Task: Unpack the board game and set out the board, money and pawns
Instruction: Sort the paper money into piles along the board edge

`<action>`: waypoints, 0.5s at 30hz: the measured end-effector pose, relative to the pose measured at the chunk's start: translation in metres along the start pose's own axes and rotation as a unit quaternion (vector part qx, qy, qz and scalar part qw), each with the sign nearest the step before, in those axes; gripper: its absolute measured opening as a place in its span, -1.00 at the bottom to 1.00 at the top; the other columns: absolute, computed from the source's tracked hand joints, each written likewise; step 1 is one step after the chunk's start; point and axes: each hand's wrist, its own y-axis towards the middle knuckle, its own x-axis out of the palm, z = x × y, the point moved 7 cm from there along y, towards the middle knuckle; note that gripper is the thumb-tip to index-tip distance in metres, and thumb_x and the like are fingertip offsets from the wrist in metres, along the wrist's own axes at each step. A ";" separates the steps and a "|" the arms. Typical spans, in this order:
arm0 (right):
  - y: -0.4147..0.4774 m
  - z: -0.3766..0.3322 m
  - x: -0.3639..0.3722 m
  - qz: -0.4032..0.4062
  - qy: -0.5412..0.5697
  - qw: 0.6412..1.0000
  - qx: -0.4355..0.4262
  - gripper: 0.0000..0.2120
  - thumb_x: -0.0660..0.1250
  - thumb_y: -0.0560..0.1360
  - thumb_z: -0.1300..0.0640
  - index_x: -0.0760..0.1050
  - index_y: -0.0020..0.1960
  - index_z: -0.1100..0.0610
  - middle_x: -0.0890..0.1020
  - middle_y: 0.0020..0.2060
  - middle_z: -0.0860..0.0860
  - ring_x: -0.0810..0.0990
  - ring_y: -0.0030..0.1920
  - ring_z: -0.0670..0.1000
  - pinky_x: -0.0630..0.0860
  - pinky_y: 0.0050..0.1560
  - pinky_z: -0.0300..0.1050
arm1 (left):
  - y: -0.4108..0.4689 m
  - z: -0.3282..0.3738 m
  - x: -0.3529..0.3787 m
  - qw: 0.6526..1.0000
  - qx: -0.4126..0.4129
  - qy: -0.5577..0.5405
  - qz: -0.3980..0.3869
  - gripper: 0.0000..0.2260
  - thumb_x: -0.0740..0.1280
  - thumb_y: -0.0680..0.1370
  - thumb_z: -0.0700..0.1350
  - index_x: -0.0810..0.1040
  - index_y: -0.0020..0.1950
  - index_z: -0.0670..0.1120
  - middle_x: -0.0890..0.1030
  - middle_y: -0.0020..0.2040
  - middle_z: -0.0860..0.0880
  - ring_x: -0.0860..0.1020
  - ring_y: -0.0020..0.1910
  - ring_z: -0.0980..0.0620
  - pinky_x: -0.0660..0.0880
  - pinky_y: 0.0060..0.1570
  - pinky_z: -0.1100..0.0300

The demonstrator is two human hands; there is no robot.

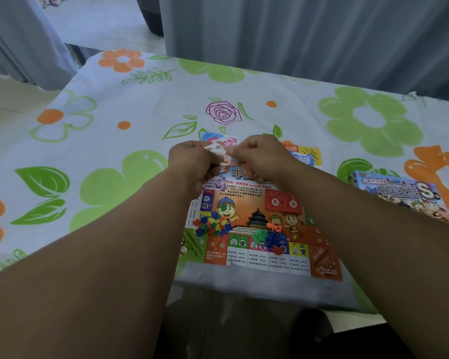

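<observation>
— Hands, state?
— Left hand (192, 159) and right hand (259, 158) both pinch one small stack of paper money (222, 151), fingers closed on it, raised over the board's far edge.

— Beneath the grip?
— Board (257, 229) lies unfolded on the flowered tablecloth (114, 104); red card deck (283, 202) and two pawn heaps (211, 224) rest on it, nearer the person.

— Right of the grip?
— Game box (397, 193), well apart.
</observation>
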 end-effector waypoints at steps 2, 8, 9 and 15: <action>0.002 -0.006 0.009 0.001 0.014 1.000 -0.009 -0.78 0.45 0.53 0.09 0.58 -0.02 0.26 0.61 -0.29 0.12 0.47 -0.45 -0.02 0.36 -0.52 -0.19 | -0.002 0.000 0.000 1.000 0.001 -0.001 -0.007 -0.79 0.42 0.49 -0.37 0.60 0.07 -0.16 0.69 -0.06 -0.19 0.69 -0.07 -0.15 0.66 -0.04 0.01; 0.011 -0.006 0.013 0.030 0.016 0.999 -0.001 -0.88 0.42 0.53 0.23 0.59 -0.01 0.29 0.58 -0.31 0.13 0.45 -0.43 0.02 0.37 -0.53 -0.21 | 0.002 0.002 -0.015 0.998 -0.015 -0.045 0.037 -0.83 0.27 0.60 -0.31 0.62 0.11 -0.18 0.68 -0.14 -0.18 0.66 -0.21 -0.06 0.65 -0.06 0.08; 0.013 -0.005 0.014 0.035 0.021 0.999 0.005 -0.88 0.41 0.54 0.24 0.59 0.00 0.30 0.58 -0.29 0.14 0.44 -0.42 0.02 0.37 -0.54 -0.22 | 0.004 0.003 -0.021 0.997 -0.005 -0.052 0.053 -0.81 0.24 0.61 -0.33 0.62 0.11 -0.16 0.68 -0.15 -0.17 0.65 -0.26 -0.04 0.65 -0.09 0.08; 0.022 0.000 0.019 0.048 -0.009 0.999 0.015 -0.86 0.40 0.55 0.25 0.60 0.01 0.34 0.60 -0.33 0.08 0.50 -0.38 0.05 0.42 -0.47 -0.19 | 0.009 0.006 -0.047 0.993 0.019 -0.062 0.101 -0.80 0.28 0.59 -0.37 0.59 0.09 -0.13 0.62 -0.03 -0.16 0.63 -0.21 -0.02 0.65 -0.27 0.18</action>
